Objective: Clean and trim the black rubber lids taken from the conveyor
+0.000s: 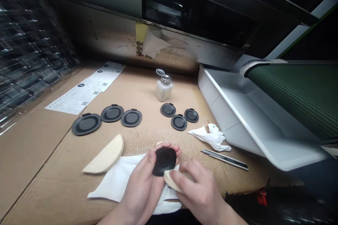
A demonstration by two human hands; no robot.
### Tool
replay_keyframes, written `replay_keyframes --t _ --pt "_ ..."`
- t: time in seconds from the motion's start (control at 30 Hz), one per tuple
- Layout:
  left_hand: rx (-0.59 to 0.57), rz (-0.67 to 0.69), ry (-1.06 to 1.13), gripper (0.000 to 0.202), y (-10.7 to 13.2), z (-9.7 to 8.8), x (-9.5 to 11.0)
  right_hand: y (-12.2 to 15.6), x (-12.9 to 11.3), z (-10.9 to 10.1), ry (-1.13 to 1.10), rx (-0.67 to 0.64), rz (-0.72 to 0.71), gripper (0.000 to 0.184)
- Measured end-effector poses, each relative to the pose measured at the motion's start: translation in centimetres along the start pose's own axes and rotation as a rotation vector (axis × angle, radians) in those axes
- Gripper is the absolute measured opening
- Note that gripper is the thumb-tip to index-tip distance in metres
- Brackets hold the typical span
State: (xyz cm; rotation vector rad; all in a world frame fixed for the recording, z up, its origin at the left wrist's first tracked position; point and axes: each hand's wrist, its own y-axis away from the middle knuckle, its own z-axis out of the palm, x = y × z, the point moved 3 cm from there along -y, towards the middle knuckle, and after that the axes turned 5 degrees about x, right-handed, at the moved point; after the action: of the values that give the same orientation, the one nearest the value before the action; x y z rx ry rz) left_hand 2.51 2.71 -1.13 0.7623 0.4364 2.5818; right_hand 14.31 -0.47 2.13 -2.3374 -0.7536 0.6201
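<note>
My left hand (144, 186) holds a glossy black oval part (164, 161) upright between thumb and fingers, just above a white cloth (118, 179) on the cardboard. My right hand (199, 191) pinches a small cream felt pad (169, 179) and presses it against the lower edge of the black part. A larger half-round felt pad (105, 155) lies to the left of my hands.
Three larger black round lids (112, 113) and three smaller ones (179, 122) lie on the cardboard mat (52, 168). A white pump bottle (163, 88), a crumpled white glove (211, 136), a utility knife (225, 159), printed sheets (84, 93), a white tray (250, 119) and a green conveyor belt (298, 91) surround them.
</note>
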Motion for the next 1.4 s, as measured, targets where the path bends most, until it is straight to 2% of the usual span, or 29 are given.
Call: replay_keyframes --t 0.1,0.2,0.3,0.37,0.4,0.5,0.57,0.7,0.8,0.9,1.07,1.23,1.4 --pt "-0.017 0.014 -0.033 0.034 0.0 0.3 0.1 -1.1 1.9 0.1 0.051 -0.02 0.036 0.017" --pt "0.046 0.001 -0.045 0.031 0.0 0.3 0.2 -2.2 4.2 -0.4 0.052 -0.036 0.119 0.016" --pt "0.095 -0.024 -0.016 0.032 0.0 0.1 0.2 -2.1 5.3 -1.4 0.025 0.059 0.244 0.022" --pt "0.095 -0.027 0.002 0.033 0.0 0.0 0.2 -1.3 4.8 -2.0 0.008 0.125 0.257 0.029" --pt "0.091 -0.025 0.007 0.033 -0.1 0.0 0.1 -0.8 4.1 -2.1 -0.007 0.117 0.228 0.033" --pt "0.067 -0.027 -0.001 0.034 -0.1 0.0 0.0 0.4 1.9 -1.7 -0.05 0.005 0.041 0.032" --pt "0.045 -0.032 -0.016 0.035 -0.2 0.1 -0.1 0.5 1.3 -1.1 -0.051 -0.062 -0.044 0.027" --pt "0.015 -0.036 -0.066 0.033 0.0 0.3 0.0 -1.4 2.6 -0.5 0.024 -0.1 -0.083 0.025" --pt "0.06 -0.03 -0.104 0.03 0.1 0.3 0.2 -3.2 3.4 -0.4 0.089 -0.125 -0.102 0.021" --pt "0.072 -0.018 -0.099 0.03 0.2 0.4 0.2 -3.4 3.1 -0.6 0.071 -0.115 -0.066 0.02" --pt "-0.015 -0.035 -0.086 0.033 0.1 0.6 0.1 -2.1 2.3 -1.0 0.043 -0.065 0.046 0.023" --pt "0.07 -0.026 -0.118 0.031 0.1 0.3 0.2 -3.0 2.4 -0.9 0.06 -0.042 0.03 0.02" --pt "0.037 -0.033 -0.04 0.033 0.0 0.3 0.1 -1.4 1.6 -0.9 0.028 -0.028 0.099 0.024"
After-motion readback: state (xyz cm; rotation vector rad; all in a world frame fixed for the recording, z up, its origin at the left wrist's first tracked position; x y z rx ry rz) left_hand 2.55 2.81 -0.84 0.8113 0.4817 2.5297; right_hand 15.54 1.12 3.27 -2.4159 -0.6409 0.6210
